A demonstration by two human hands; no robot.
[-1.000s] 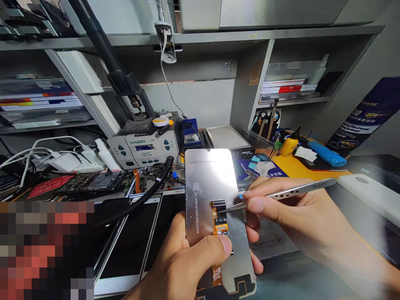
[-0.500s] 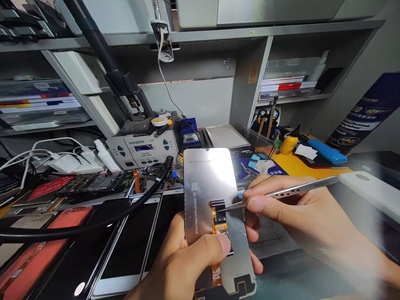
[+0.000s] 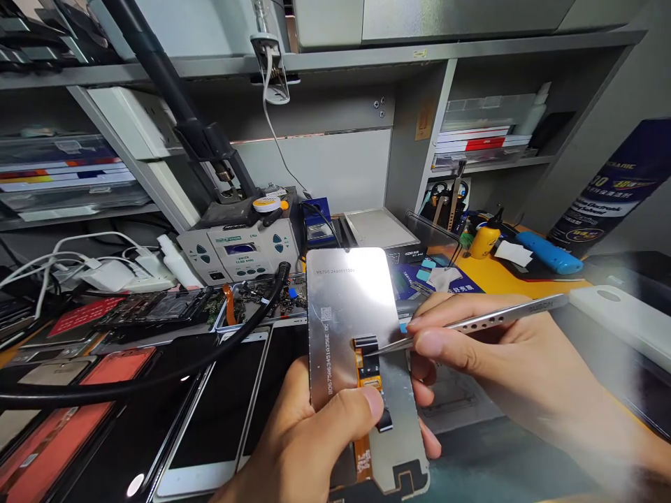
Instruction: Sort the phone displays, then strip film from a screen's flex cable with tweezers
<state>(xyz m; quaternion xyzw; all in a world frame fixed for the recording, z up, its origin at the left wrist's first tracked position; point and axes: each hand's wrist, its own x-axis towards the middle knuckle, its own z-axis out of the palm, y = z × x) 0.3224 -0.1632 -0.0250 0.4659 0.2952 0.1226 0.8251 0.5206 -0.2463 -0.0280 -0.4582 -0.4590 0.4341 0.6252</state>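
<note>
A silver-backed phone screen panel [image 3: 351, 293] is held upright, tilted towards me, in my left hand [image 3: 319, 433]. My left thumb presses on the orange and black flex cable [image 3: 370, 363] on its back, and fingertips show past the panel's right edge. Metal tweezers [image 3: 482, 320] are pinched between the thumb and fingers of my right hand [image 3: 487, 349]. Their tips touch or hover just over the upper part of the flex cable; which of these I cannot tell.
A black hose [image 3: 210, 360] crosses the left side above several phones [image 3: 214, 412]. Behind stand a grey rework station [image 3: 241, 248] and a tray of small parts [image 3: 262, 300]. At the right are a yellow bottle [image 3: 485, 241], a blue tool [image 3: 550, 253] and a large spray can [image 3: 608, 188].
My left thumb has shifted slightly up and left on the flex cable, showing more of its lower black part. My right hand and the tweezers have hardly moved.
</note>
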